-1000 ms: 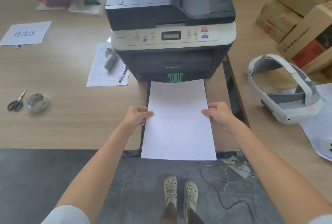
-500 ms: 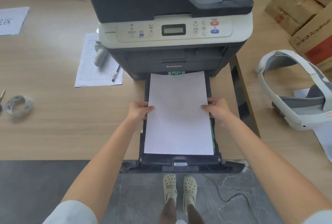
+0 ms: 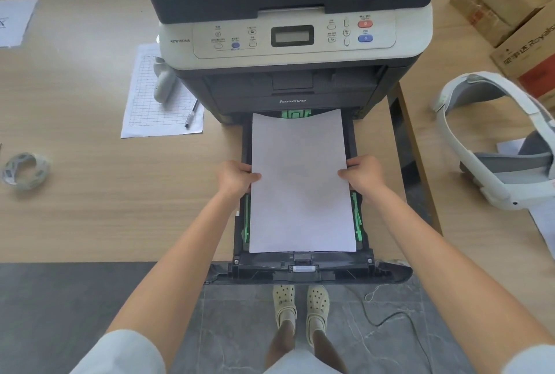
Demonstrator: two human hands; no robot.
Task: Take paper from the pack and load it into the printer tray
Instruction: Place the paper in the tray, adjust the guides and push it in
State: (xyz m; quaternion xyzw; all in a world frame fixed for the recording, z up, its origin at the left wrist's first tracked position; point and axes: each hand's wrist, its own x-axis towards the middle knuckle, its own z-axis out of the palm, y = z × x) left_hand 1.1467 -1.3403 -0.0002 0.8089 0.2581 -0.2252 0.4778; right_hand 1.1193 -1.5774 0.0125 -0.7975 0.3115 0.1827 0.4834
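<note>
A stack of white paper (image 3: 300,187) lies lengthwise in the pulled-out black printer tray (image 3: 300,268), its far edge reaching the printer's slot. My left hand (image 3: 235,177) grips the paper's left edge and my right hand (image 3: 362,174) grips its right edge, thumbs on top. Green guides (image 3: 357,217) show along both tray sides. The grey and black printer (image 3: 288,43) stands on the wooden desk behind the tray. No paper pack is in view.
A printed form with a pen (image 3: 190,115) lies left of the printer. A tape roll (image 3: 25,169) sits at far left. A white headset (image 3: 495,145) and cardboard boxes (image 3: 516,13) are on the right. A cable (image 3: 387,319) runs on the floor.
The paper moved forward and down into the tray, with both hands still holding its sides. The tray front is uncovered now. The camera has moved closer to the printer.
</note>
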